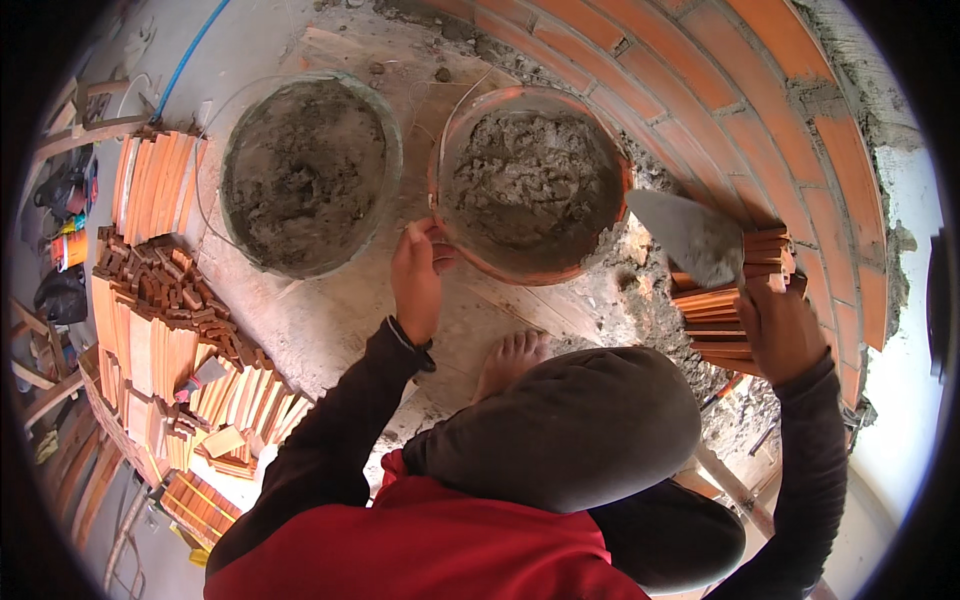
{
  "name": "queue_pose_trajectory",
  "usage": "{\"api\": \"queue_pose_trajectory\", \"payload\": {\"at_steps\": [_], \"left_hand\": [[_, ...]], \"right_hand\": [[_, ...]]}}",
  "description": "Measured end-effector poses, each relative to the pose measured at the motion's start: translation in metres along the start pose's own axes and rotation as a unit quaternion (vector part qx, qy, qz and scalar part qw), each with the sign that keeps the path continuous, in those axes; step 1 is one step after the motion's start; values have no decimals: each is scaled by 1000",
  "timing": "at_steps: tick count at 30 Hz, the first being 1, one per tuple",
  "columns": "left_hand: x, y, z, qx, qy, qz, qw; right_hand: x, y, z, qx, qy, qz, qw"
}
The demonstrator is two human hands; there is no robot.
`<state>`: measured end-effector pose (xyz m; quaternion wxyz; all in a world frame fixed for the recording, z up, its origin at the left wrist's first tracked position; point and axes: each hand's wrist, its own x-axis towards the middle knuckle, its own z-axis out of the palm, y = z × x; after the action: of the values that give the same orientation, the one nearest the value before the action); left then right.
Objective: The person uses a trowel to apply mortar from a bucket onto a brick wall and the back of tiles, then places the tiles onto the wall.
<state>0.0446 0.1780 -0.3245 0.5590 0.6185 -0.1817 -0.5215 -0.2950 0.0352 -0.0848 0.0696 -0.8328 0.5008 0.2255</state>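
Trowel [695, 238] in hand, a person in a red shirt [430, 540] works low over a dusty floor [465, 310]. The right hand [787, 335] has its fingers wrapped around the handle, and the grey blade reaches up and to the left of them, its tip beside the rim of an orange bucket [560, 279]; whether the two touch cannot be told. That bucket, well to the left of the right fingers and just above and to the right of the left ones, holds lumpy grey mortar [535, 180]. The left hand [415, 290] is raised at its near edge, fingers bent and close together at the rim; whether they grip it cannot be told.

Up and to the left of the left fingers stands a dark bucket [395, 150], filled with a darker mix [300, 180] hollowed near the middle. Just above the right fingers, partly behind the trowel, sits a stack of bricks [715, 328], next to a brick wall [700, 90] that curves across the view above and to the right of the same hand. Farther left of the left fingers, a large brick pile [150, 350] spreads along the floor, while a blue hose [190, 60] runs above it. A bare foot [512, 362] rests below and to the right of the left fingers.
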Motion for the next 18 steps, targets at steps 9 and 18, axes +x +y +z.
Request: {"api": "queue_pose_trajectory", "payload": {"at_steps": [9, 18], "left_hand": [[-45, -2, 47, 259, 51, 278, 923], [-49, 4, 55, 170, 108, 301, 932]], "right_hand": [[56, -58, -52, -163, -109, -255, 947], [78, -68, -32, -141, 51, -158, 976]]}}
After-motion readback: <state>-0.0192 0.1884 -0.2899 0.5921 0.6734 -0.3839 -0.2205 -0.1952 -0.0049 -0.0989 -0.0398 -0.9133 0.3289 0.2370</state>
